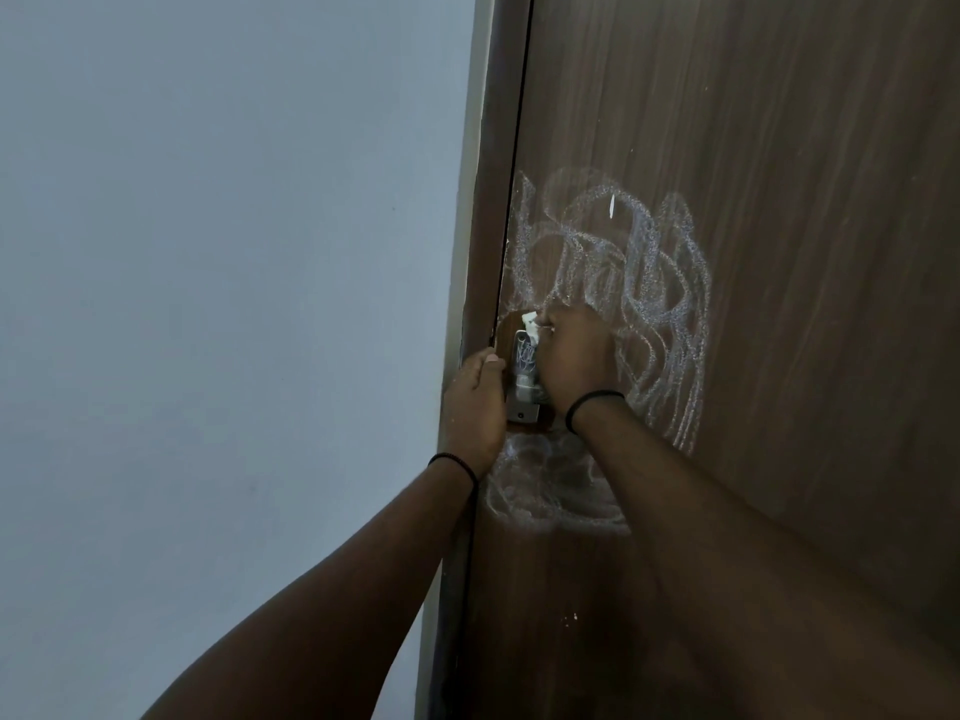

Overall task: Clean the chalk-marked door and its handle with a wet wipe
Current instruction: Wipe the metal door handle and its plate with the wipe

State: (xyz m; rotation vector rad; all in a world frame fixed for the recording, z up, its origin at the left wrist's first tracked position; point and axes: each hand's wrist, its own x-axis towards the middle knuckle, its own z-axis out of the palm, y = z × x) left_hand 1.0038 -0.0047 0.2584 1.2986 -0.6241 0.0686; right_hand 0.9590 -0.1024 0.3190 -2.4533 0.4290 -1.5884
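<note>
Against the upright handle [523,379], the right hand [574,363] grips the wipe [531,327] at its top, the left hand [475,402] curling around the door [779,200] edge beside it.

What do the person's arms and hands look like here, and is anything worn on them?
Both forearms are bare, with no sleeves in view and no gloves. The left hand has a thin black band around its wrist. The right hand has a similar thin black band at its wrist. No rings, watch or other markings can be made out in the dim light.
</note>
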